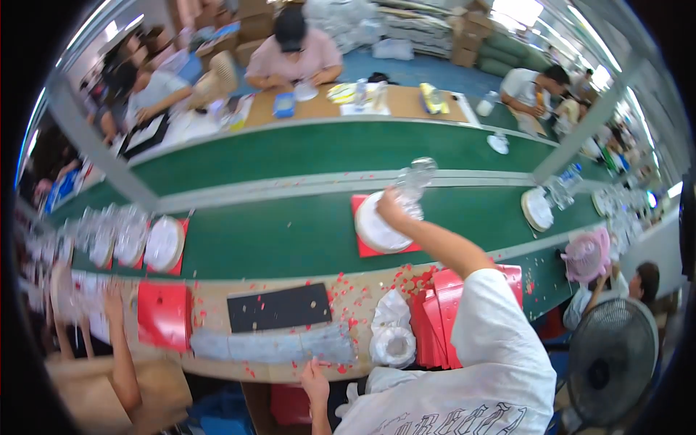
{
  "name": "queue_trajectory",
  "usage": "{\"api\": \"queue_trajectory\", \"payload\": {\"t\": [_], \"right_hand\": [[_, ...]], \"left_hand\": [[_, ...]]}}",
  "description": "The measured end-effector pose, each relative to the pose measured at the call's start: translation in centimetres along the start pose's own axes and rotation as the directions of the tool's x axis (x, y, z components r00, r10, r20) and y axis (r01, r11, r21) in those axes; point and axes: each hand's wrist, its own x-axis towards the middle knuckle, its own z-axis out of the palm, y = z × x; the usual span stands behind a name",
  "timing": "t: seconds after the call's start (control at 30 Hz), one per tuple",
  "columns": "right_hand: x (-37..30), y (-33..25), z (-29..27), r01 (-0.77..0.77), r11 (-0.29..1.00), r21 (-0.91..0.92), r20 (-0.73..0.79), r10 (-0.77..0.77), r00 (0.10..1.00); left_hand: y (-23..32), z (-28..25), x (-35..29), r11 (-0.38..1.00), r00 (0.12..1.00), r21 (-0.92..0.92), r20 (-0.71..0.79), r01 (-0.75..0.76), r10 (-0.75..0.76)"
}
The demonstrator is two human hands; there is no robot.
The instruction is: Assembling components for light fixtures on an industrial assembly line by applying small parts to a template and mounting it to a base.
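Note:
My right hand (392, 209) reaches over the green conveyor belt, its fingers closed at a clear plastic container (417, 177). Beneath that hand lies a white round disc (379, 230), on a red sheet (370, 251). The fingertips are partly hidden, so the exact hold is hard to see. My left hand (315, 383) is low at the table's near edge, fingers pinched together around something small and reddish. Just beyond it stretches a long, cloudy plastic strip (272, 346). A black mat (279, 307) sits behind the strip.
Red sheets (435, 319) are piled near my right side, beside a white roll (392, 345). Red scraps litter the tabletop. More discs (164, 244) stand on the belt (268, 232) at left. A fan (609, 351) is at right. Co-workers sit around the belt.

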Motion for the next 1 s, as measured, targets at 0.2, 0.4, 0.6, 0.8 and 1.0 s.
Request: {"api": "queue_trajectory", "payload": {"t": [0.2,0.4,0.6,0.8,1.0], "right_hand": [[1.0,-6.1,-9.1,0.107,0.970,0.219,0.069,-0.125,0.990],[-5.4,-3.7,-20.0,0.446,0.678,0.585,-0.583,-0.032,0.812],[-15.5,1.9,-23.2,0.492,0.639,0.591,-0.729,0.163,0.665],[-26.3,6.0,-18.9,0.293,0.735,0.611,-0.665,0.277,0.693],[-36.7,9.6,-16.1,0.194,0.824,0.532,-0.554,0.165,0.816]], "left_hand": [[6.5,1.1,7.5,0.983,0.956,-0.161,0.291,0.082,-0.032],[18.6,7.4,9.1,0.597,0.492,-0.032,0.532,-0.801,0.689],[30.0,13.1,-3.3,0.418,-0.198,-0.751,0.576,-0.511,0.793],[33.1,13.6,-14.0,0.501,-0.554,-0.864,0.393,0.049,0.734],[35.7,11.5,-20.7,0.527,-0.579,-0.815,0.316,0.240,0.751]]}}
